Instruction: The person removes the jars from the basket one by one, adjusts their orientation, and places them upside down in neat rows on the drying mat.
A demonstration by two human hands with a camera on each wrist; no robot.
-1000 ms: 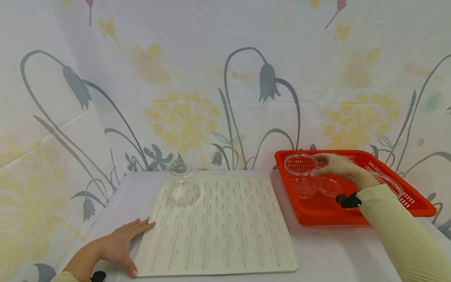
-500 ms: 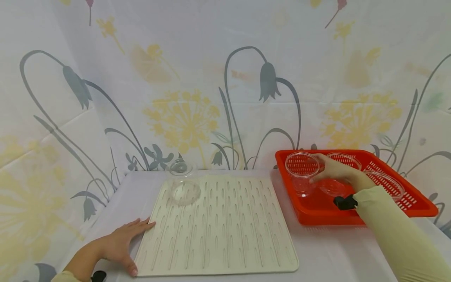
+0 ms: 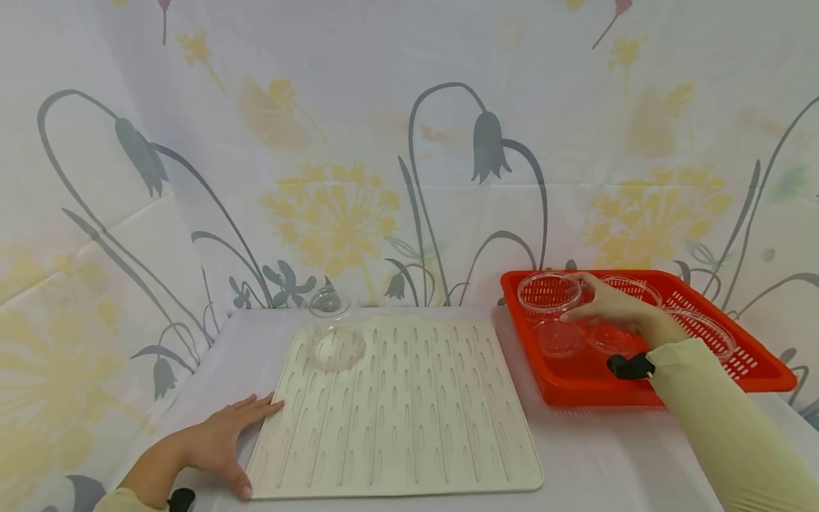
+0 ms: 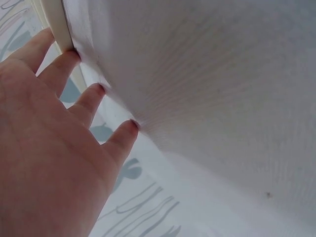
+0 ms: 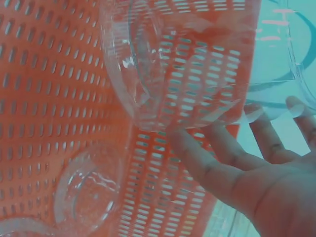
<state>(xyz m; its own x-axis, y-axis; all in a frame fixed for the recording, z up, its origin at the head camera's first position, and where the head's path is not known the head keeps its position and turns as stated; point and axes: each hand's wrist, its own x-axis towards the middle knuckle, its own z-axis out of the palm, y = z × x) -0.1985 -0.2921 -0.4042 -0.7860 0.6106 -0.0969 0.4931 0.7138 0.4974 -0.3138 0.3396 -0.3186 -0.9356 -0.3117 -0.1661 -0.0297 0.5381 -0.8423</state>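
At the left corner of a red perforated basket (image 3: 646, 395), my right hand (image 3: 611, 313) curves its thumb and fingers around the right side of a clear cup (image 3: 549, 307). The cup has a wide rim that faces up. In the right wrist view, the fingers (image 5: 197, 153) touch the cup's transparent wall (image 5: 148, 118); the thumb is out of sight there. My left hand (image 3: 220, 441) rests with spread fingers at the left edge of a cream ridged mat (image 3: 397, 419). In the left wrist view, its fingertips (image 4: 131, 126) lie along the mat's edge and the white cloth.
Another clear cup (image 3: 335, 348) stands rim-down at the mat's back left. More clear cups, one with its rim (image 3: 700, 331) at the right, lie in the basket. A flowered curtain (image 3: 358, 142) hangs behind the white-covered table (image 3: 595, 462).
The cup under my right hand tilted toward me, then back, and its base has shifted slightly right. My right hand moved slightly with it; the left hand stays put.
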